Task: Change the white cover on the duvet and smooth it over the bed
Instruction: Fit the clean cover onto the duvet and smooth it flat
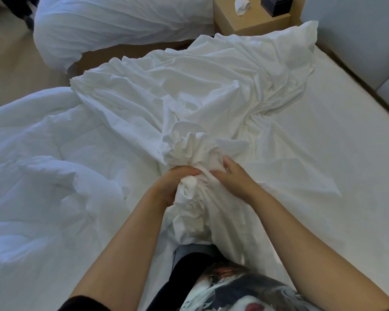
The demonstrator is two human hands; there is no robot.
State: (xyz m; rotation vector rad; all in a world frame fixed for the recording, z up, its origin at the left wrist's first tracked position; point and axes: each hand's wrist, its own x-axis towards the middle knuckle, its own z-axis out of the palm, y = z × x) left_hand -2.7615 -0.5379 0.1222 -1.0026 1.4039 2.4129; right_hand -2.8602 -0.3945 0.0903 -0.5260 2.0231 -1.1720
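A thin white duvet cover (200,86) lies crumpled across the middle of the bed (323,153), fanning out toward the far side. Its near part is bunched into a thick wad in front of me. My left hand (173,187) grips that wad from the left, fingers curled round the gathered cloth. My right hand (234,178) holds the same wad from the right, fingers pressed into the folds. The puffy white duvet (43,164) lies heaped on the left half of the bed, apart from both hands.
A second bed with rumpled white bedding (112,28) stands beyond a strip of floor at the upper left. A wooden nightstand (252,21) with a white cloth and a dark box sits at the top. A grey padded headboard (364,37) runs along the right.
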